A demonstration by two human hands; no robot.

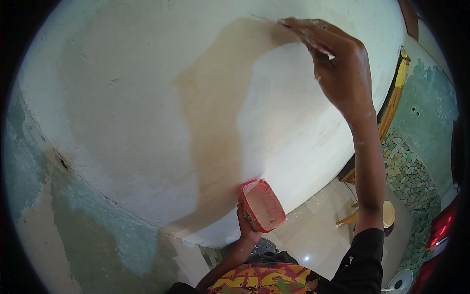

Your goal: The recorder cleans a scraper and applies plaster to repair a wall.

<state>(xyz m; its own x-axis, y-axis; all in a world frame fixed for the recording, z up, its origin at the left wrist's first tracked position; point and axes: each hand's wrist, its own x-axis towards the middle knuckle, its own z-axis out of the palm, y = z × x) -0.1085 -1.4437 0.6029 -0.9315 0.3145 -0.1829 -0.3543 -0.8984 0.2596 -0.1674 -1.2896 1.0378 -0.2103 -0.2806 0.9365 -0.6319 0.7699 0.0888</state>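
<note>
Before me is a broad white wall (137,112), smeared and marked by a long shadow of my arm. My right hand (338,59) is raised to its upper part, fingers closed on a thin flat putty blade (265,19) seen almost edge-on. Whitish smears cover the fingers. Lower down, close to the wall, my left hand (247,225) grips a red rectangular tub (281,215) from below and the side. Pale putty (263,202) lies in the tub and crusts its rim.
Blue-green, patchy walls stand at the left (98,230) and right (428,93). Below right are a tiled floor (313,220), a pebble-patterned surface (411,181), a pale round-topped stool (388,213), a white fan (400,282) and red cloth (443,228). A yellowish wooden frame (391,110) edges the white wall.
</note>
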